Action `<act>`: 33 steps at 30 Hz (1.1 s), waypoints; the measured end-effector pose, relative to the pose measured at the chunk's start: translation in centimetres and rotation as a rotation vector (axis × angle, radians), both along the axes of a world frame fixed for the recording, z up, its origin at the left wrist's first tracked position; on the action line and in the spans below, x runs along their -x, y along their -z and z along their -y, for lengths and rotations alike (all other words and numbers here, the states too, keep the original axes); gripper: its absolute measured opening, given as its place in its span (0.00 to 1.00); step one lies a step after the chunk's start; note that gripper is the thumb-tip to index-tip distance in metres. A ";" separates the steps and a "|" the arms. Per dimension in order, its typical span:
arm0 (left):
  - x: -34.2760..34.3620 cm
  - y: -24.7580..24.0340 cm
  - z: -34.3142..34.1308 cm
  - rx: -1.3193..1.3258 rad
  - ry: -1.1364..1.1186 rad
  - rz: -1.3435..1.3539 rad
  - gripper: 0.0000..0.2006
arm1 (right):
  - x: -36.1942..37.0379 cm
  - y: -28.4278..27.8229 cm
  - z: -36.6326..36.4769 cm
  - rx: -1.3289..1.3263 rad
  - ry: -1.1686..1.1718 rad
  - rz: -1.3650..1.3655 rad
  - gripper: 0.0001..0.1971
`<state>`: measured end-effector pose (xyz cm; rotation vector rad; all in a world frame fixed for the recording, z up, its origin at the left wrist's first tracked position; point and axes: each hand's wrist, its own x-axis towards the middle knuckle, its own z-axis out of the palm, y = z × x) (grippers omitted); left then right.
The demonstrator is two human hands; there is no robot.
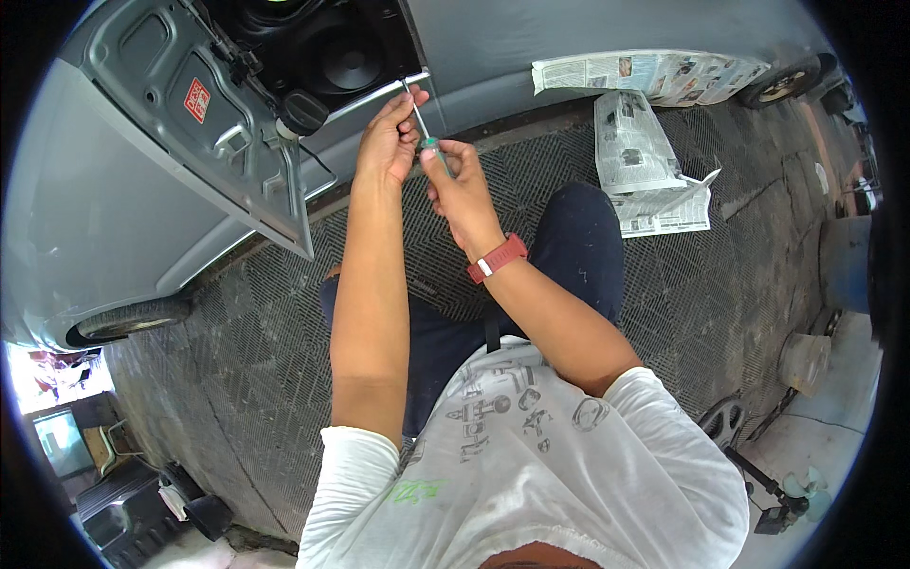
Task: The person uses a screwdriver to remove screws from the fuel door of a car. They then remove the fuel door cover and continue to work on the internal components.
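Observation:
My right hand [460, 190] is closed around the green handle of a screwdriver [423, 123], its thumb lying along the handle. The metal shaft points up and away to the lower right corner of an opening in the grey car's side. Around the shaft near its tip, the fingers of my left hand [389, 137] are curled in a pinch. Whether they also hold a small part is hidden. The opening has a black lining [351, 57] with a round recess. To its left, the grey flap [180, 95] stands open, with a black round cap [303, 112] at its inner edge.
Newspaper sheets [654, 76] cover the car's lower side at right, and another newspaper [635, 142] hangs down onto the ribbed dark floor mat [749, 247]. Car wheels show at left and far right. A pale bucket [804, 363] stands at the right edge.

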<state>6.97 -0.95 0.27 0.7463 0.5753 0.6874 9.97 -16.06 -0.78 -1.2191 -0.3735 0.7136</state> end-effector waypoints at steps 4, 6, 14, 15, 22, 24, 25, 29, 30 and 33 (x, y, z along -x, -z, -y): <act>-0.4 -0.4 0.7 0.008 -0.038 -0.017 0.16 | -0.8 1.6 0.2 0.036 0.035 0.135 0.15; -0.3 -0.5 0.5 0.045 -0.055 0.009 0.15 | -1.1 0.0 1.0 0.023 -0.082 -0.059 0.17; -1.0 -1.4 -0.2 0.110 -0.117 0.003 0.13 | -2.0 -1.9 2.1 0.002 -0.205 -0.251 0.24; -1.1 -1.4 -0.3 0.120 -0.123 0.005 0.13 | -2.0 -1.9 2.1 0.006 -0.206 -0.244 0.24; -1.3 -1.7 -0.6 0.139 -0.124 -0.029 0.10 | -2.5 -2.2 2.9 -0.002 -0.209 -0.249 0.22; -1.4 -1.8 -0.7 0.129 -0.128 -0.065 0.11 | -2.3 -2.4 4.2 0.010 -0.182 -0.233 0.20; -1.3 -1.7 -0.9 0.109 -0.148 -0.082 0.11 | -2.3 -2.3 4.7 0.016 -0.173 -0.225 0.19; -1.9 -1.6 -1.4 0.038 -0.189 -0.117 0.11 | -3.0 3.8 6.7 0.209 0.031 -0.160 0.12; -1.7 -1.2 -1.3 0.035 -0.193 -0.127 0.10 | -3.5 6.9 6.9 0.300 0.034 -0.146 0.11; -2.0 -0.6 -2.5 0.048 -0.186 -0.107 0.09 | -5.6 18.7 6.4 0.518 -0.038 -0.151 0.09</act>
